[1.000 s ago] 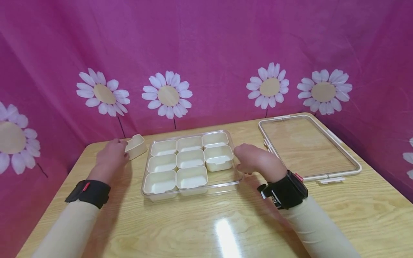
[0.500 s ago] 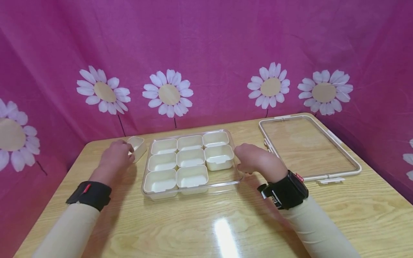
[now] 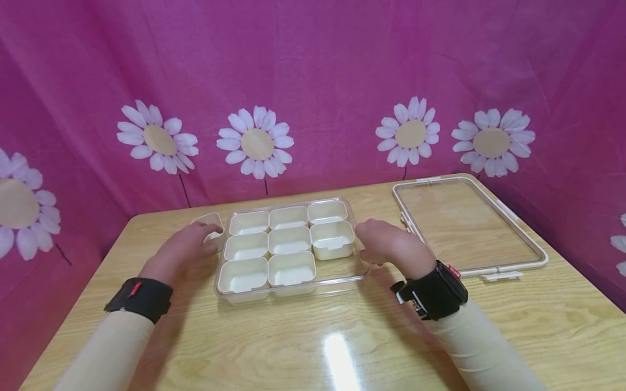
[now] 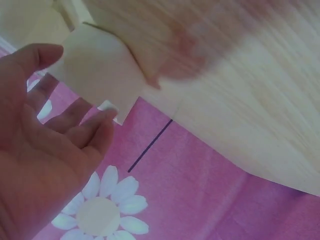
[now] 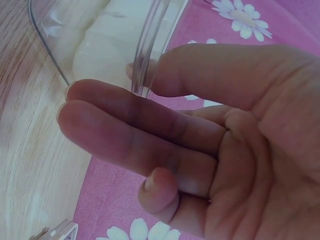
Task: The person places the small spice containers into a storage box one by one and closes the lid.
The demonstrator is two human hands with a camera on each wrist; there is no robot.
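Observation:
My left hand [image 3: 188, 247] is at a loose cream cup [image 3: 209, 219] on the table, left of the clear box [image 3: 337, 279]. In the left wrist view the cup [image 4: 102, 62] lies between thumb and fingers, the fingertips overlapping its edge; the hand hides part of it from above. My right hand [image 3: 386, 241] holds the right wall of the clear box. Seen from the right wrist, one digit crosses the transparent rim [image 5: 150, 45] while the other fingers lie outside. Several cream cups [image 3: 290, 269] stand in the box, with a gap at its front right corner.
A clear lid [image 3: 469, 217] with a cream frame and side clips lies flat on the right of the wooden table [image 3: 274, 347]. Behind the table hangs a pink curtain [image 3: 332, 98] printed with daisies.
My left hand has moved right, from the loose cup's left end to its near side, and the cup has turned and come nearer the box. My right hand has stayed in place.

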